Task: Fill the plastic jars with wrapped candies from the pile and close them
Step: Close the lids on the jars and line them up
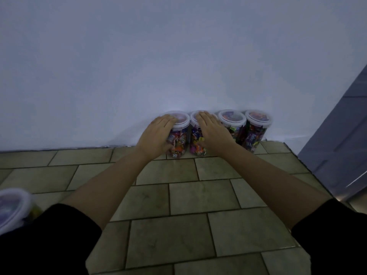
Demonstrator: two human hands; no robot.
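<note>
Several clear plastic jars full of wrapped candies stand in a row against the white wall, all with white lids on. My left hand (158, 133) wraps around the side of the leftmost jar (179, 143). My right hand (213, 132) grips the second jar (195, 144) from the right side, fingers reaching over its lid. Two more closed jars stand to the right, the third jar (232, 122) and the fourth jar (256, 130), both untouched. The candy pile is not in view.
Another lidded jar (12, 207) shows blurred at the lower left edge. The floor is beige tile (198, 199). A grey door or panel (341, 139) slants along the right side. My dark sleeves fill the bottom corners.
</note>
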